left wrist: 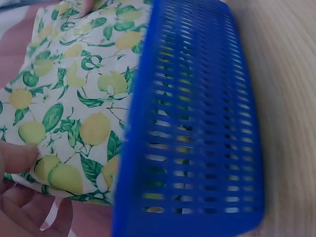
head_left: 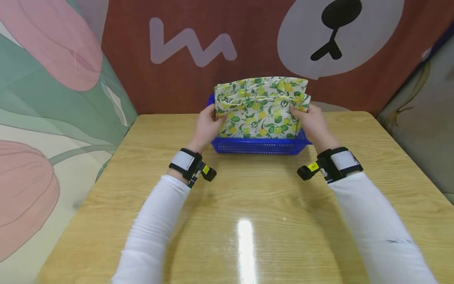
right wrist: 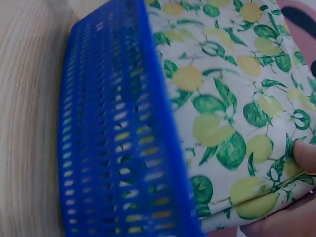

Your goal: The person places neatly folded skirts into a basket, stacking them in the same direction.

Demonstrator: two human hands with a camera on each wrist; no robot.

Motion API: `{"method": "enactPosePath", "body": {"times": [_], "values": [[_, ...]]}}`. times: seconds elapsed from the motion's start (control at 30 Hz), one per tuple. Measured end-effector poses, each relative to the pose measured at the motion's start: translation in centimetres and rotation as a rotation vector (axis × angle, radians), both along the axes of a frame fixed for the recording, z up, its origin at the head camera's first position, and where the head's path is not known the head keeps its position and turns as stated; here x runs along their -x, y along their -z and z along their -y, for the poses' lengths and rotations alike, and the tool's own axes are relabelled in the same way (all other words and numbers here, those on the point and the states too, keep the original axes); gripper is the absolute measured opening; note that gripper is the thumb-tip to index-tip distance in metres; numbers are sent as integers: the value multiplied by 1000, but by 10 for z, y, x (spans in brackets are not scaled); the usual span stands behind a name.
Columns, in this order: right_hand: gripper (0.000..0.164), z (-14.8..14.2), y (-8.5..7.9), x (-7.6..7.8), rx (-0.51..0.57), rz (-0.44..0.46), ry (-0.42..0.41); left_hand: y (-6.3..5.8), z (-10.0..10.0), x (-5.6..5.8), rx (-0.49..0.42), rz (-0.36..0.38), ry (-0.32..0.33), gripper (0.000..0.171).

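Observation:
A folded lemon-print cloth (head_left: 260, 114), white with yellow fruit and green leaves, stands upright with its lower part inside a blue plastic basket (head_left: 259, 146). My left hand (head_left: 207, 125) pinches its left edge, thumb on the near face and fingers behind. At the opposite edge, my right hand (head_left: 313, 123) grips the folded layers the same way. Both wrist views show the cloth (left wrist: 79, 98) rising above the slotted basket wall (right wrist: 113, 128). Through the slots, parts of the print are visible. The cloth hides most of the basket's inside.
The basket sits near the far edge of a wooden table (head_left: 227, 189). Behind it hangs a reddish-brown curtain (head_left: 248, 39) with a cartoon animal face. A floral-patterned cloth wall (head_left: 81, 142) borders the table's left side.

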State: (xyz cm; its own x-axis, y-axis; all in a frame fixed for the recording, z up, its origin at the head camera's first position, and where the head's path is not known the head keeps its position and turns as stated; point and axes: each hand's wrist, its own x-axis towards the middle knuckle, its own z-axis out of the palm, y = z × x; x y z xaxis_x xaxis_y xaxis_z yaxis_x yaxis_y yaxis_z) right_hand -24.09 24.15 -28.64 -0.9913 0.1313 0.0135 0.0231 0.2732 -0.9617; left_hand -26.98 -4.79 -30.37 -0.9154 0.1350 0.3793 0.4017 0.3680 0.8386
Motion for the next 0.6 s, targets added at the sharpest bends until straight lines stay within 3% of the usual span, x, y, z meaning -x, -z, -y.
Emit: {"method": "enactPosePath", "body": {"times": [0.2, 0.37, 0.5, 0.6], "values": [[56, 2, 3, 13, -161, 111, -5, 5, -6, 14, 153, 49, -30, 33], [52, 7, 10, 18, -356, 82, -2, 4, -13, 23, 290, 149, -74, 40], [60, 8, 22, 17, -470, 39, -9, 7, -18, 24, 325, 210, -54, 61], [64, 6, 28, 14, -584, 57, -78, 11, -18, 22, 382, 212, -9, 66]]}}
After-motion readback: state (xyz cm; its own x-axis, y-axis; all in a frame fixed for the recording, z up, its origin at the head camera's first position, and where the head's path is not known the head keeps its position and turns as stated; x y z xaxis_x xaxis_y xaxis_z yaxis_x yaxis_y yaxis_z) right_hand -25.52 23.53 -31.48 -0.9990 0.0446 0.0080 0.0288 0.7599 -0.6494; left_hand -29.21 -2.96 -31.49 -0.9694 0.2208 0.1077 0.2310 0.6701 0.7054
